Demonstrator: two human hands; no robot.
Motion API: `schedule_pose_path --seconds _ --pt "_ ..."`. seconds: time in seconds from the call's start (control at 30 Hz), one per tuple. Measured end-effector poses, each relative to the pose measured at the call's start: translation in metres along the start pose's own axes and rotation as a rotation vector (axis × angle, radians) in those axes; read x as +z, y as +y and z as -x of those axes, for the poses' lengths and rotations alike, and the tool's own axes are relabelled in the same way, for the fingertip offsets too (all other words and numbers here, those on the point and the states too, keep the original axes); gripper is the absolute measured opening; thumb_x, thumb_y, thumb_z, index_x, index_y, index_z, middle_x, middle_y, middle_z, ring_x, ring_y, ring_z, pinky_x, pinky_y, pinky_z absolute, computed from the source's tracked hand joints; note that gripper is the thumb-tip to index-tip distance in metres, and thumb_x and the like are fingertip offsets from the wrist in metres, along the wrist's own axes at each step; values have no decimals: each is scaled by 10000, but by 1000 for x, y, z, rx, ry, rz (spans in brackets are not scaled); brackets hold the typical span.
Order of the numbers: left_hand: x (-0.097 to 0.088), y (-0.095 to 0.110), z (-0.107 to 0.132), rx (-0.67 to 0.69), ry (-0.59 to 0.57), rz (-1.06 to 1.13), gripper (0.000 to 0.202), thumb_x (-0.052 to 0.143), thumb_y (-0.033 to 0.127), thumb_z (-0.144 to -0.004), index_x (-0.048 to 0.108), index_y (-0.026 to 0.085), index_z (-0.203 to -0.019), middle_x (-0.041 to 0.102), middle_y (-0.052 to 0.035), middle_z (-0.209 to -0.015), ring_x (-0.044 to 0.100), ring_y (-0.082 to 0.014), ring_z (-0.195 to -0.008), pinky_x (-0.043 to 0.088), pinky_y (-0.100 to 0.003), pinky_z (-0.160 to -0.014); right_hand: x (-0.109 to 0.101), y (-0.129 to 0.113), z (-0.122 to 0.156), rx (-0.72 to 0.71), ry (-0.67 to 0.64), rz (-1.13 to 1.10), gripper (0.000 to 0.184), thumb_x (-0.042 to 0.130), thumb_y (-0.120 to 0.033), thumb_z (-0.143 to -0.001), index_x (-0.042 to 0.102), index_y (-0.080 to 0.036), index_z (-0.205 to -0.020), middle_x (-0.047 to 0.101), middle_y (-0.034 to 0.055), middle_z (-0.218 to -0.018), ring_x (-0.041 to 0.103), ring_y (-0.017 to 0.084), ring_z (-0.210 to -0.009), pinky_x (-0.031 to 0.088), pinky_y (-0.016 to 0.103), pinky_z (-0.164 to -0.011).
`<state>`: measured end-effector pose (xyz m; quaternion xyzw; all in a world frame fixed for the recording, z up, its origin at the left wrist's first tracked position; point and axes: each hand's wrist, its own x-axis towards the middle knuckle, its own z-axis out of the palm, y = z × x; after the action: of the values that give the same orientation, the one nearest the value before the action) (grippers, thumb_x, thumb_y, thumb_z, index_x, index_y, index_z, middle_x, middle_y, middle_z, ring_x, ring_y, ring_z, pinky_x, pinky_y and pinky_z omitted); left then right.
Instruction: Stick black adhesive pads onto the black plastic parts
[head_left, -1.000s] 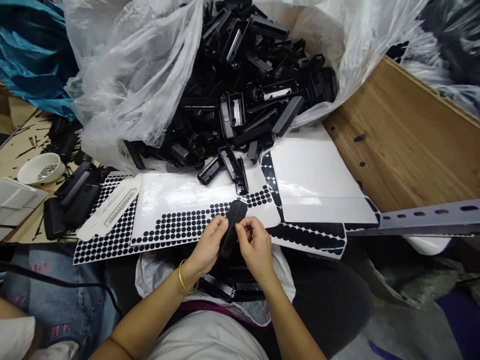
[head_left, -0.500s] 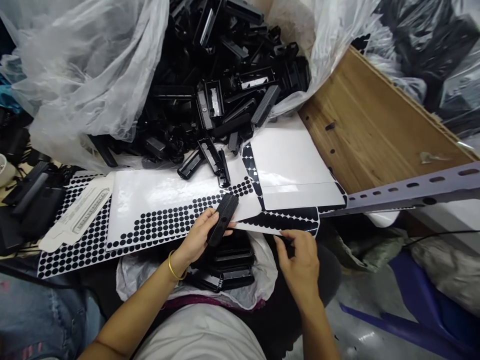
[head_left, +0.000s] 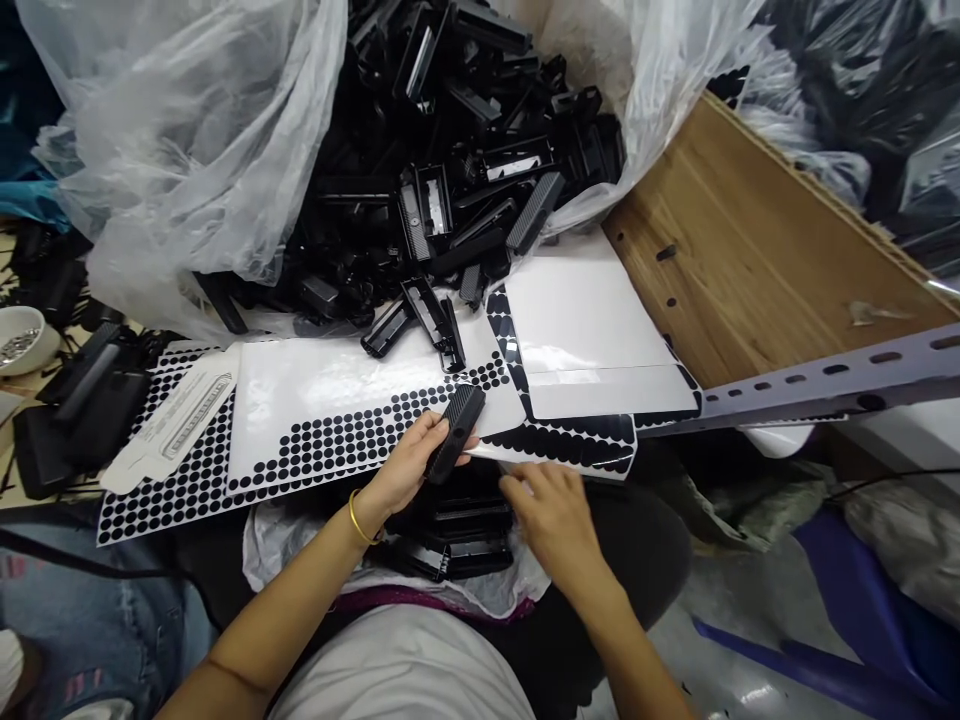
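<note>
- while the left hand [head_left: 409, 465] keeps its grasp on the black part [head_left: 457, 432], the right hand [head_left: 555, 515] has let go of it; a second ago both were on it.
- half a second ago the right fingers were out at the near edge of the scalloped sheet [head_left: 585, 440]; now they have come back left, just on the near side of that edge and apart from the part.
- from my end the left grip looks firm, with the thumb over the part and fingertips showing past its right side. it sits aslant over the near edge of the dotted sheet [head_left: 322, 370], a round dark spot on its upper face (sticker or recess, i can't tell from here).
- the right fingers are curled, and i cannot tell whether they pinch anything. near them is an open bag [head_left: 536, 580] with similar pieces [head_left: 480, 550] in it.
- at the far side, the heap of parts [head_left: 469, 150] looks unchanged to me.
- as i judge it, one hand now does all the steadying, which frees the other for handling work.
</note>
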<state>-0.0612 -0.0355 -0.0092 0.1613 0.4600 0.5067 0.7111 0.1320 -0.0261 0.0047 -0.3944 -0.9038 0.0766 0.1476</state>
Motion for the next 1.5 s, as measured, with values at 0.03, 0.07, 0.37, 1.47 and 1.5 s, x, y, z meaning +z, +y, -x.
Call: schedule_pose_path --seconds 0.03,0.07,0.37,1.47,1.5 --pt "0 1 1 -5 -6 8 125 548 282 -844 514 163 -862 663 -65 -974 654 -194 -950 545 -327 -794 1 -7 -5 14 -15 -118 227 419 -101 -862 597 -206 -768 611 50 -772 482 180 -711 348 328 -677" --pt "0 2 3 -13 -23 17 117 554 269 -837 521 167 -883 655 -67 -1002 650 -201 -959 548 -334 -788 1 -14 -9 64 -17 -251 203 425 -130 -867 578 -205 -758 604 46 -765 492 172 -703 365 318 -671" --pt "-6 4 15 -64 -158 54 317 611 296 -796 557 237 -1102 643 -48 -1047 636 -172 -893 547 -295 -743 -6 -35 -46 496 -107 -1023 152 472 -271 -819 506 -202 -688 528 -24 -648 491 115 -565 386 229 -529" --pt "-9 5 17 -51 -155 4 346 600 296 -804 602 283 -1150 616 -29 -1122 572 -175 -994 500 -252 -779 -4 -39 -62 510 -181 -924 160 467 -216 -762 480 -207 -603 459 -41 -555 400 100 -493 341 198 -432" --pt "-9 5 17 -51 -155 -1 347 597 297 -806 600 284 -1153 613 -30 -1128 570 -178 -999 501 -253 -778 -3 -40 -62 498 -168 -907 160 466 -208 -764 481 -208 -604 466 -38 -557 405 102 -493 338 199 -431"
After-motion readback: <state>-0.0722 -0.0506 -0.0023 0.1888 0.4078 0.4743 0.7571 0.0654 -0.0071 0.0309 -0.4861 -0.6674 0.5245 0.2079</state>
